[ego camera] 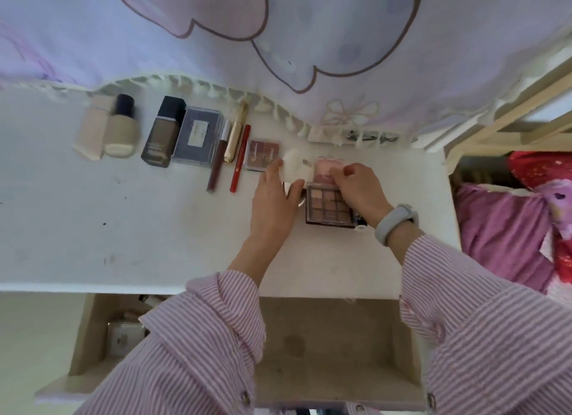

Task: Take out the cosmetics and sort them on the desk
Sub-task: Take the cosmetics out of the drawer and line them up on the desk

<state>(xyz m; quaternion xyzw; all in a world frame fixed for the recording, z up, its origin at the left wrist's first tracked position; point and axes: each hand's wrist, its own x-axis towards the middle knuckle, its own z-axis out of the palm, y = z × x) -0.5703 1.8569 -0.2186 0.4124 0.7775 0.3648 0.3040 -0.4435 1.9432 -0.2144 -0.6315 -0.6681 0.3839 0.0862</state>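
On the white desk (154, 229) lies a row of cosmetics: two pale foundation bottles (106, 130), a dark-capped brown bottle (161, 133), a grey boxed compact (198, 136), a dark lip gloss (218, 159), a gold tube (236, 130), a red pencil (240, 157) and a small blush palette (263, 153). My left hand (274, 204) holds a white round puff case (295, 168). My right hand (356, 188) pinches a small pink palette (328, 167) above a brown eyeshadow palette (328, 205).
An open drawer (325, 346) sits below the desk's front edge, with a white compact (125, 335) and small tubes at its left end. A patterned curtain (278, 43) hangs behind the desk. A bed frame (510, 111) and pink bedding (510, 229) lie to the right.
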